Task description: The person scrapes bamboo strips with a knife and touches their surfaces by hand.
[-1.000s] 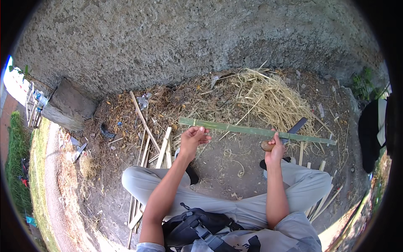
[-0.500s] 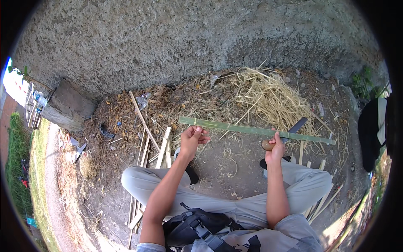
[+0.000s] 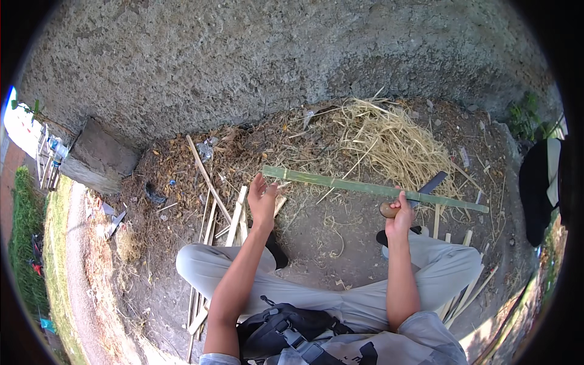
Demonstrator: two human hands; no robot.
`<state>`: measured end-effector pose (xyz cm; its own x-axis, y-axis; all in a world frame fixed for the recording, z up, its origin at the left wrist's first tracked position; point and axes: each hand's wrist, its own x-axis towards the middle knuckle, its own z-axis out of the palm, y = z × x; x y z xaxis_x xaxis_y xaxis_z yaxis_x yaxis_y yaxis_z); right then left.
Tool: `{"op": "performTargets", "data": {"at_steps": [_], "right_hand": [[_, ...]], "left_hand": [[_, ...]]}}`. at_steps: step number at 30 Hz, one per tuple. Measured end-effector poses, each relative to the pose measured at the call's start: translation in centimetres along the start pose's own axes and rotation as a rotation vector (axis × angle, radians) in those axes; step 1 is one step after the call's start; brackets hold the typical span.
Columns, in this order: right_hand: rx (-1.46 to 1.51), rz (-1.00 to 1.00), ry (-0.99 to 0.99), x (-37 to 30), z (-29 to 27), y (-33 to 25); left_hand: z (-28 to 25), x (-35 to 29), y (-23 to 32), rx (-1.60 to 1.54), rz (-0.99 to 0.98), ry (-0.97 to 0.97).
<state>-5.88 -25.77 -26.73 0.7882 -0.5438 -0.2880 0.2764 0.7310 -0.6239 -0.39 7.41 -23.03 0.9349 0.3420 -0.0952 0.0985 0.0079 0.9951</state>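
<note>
A long green bamboo strip point(image 3: 347, 185) lies crosswise in front of me, sloping slightly down to the right. My right hand point(image 3: 399, 219) is closed around a knife, gripping the strip with the thumb as well. The knife's brown wooden handle point(image 3: 388, 210) sticks out left of my fist. Its dark blade point(image 3: 434, 180) points up and right past the strip. Beside the strip's left end is my left hand point(image 3: 263, 204), fingers spread and curved, holding nothing; whether a fingertip touches the strip I cannot tell.
A heap of pale shavings point(image 3: 398, 140) lies ahead, below a rough wall point(image 3: 243, 61). Split bamboo pieces point(image 3: 238, 213) lie by my left knee, and more slats point(image 3: 468, 286) by my right. Another blade point(image 3: 115, 224) rests far left. A black bag point(image 3: 286, 328) sits at my waist.
My left hand has let go of the strip and shifted a little left, its fingers opening. The strip has moved slightly right; my right hand keeps its grip.
</note>
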Motion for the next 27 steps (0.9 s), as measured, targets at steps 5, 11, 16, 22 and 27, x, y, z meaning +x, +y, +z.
{"op": "performTargets", "data": {"at_steps": [5, 11, 16, 22, 27], "right_hand": [[-0.065, -0.021, 0.053, -0.5, 0.7, -0.1], [-0.055, -0.036, 0.011, -0.4, 0.6, 0.2], [-0.065, -0.024, -0.011, -0.3, 0.4, 0.3], [-0.022, 0.019, -0.012, 0.4, -0.3, 0.3], [-0.033, 0.025, -0.038, 0.3, -0.2, 0.0]], "left_hand": [[-0.3, 0.2, 1.5, -0.261, -0.056, 0.041], [-0.4, 0.3, 0.8, -0.205, -0.006, 0.128], [-0.9, 0.6, -0.1, -0.208, -0.022, 0.144], [-1.0, 0.9, -0.4, -0.182, -0.019, 0.176], [-0.7, 0.8, -0.3, -0.070, -0.052, 0.112]]}}
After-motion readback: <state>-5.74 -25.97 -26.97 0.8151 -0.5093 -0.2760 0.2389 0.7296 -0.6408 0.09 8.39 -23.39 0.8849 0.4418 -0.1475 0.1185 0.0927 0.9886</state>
